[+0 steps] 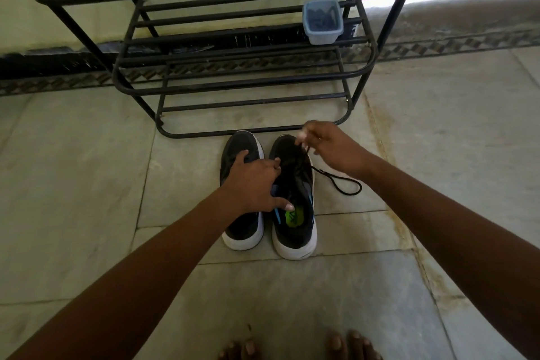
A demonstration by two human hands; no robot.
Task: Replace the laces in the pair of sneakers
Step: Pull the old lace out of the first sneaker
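Note:
Two black sneakers with white soles stand side by side on the floor, toes pointing away from me. My left hand [254, 181] lies across the left sneaker [244, 228] and grips the inner edge of the right sneaker [295, 213], thumb at its opening near the green insole. My right hand [327, 146] hovers over the toe end of the right sneaker, fingers pinched on its black lace [339, 181]. The lace's free end loops out over the floor to the right of the shoe.
A black metal shoe rack [233, 67] stands just beyond the sneakers against the wall. A small pale-blue plastic tub [321, 22] with dark items inside sits on a rack shelf at the right. My bare toes [295, 348] show at the bottom edge. Tiled floor all around.

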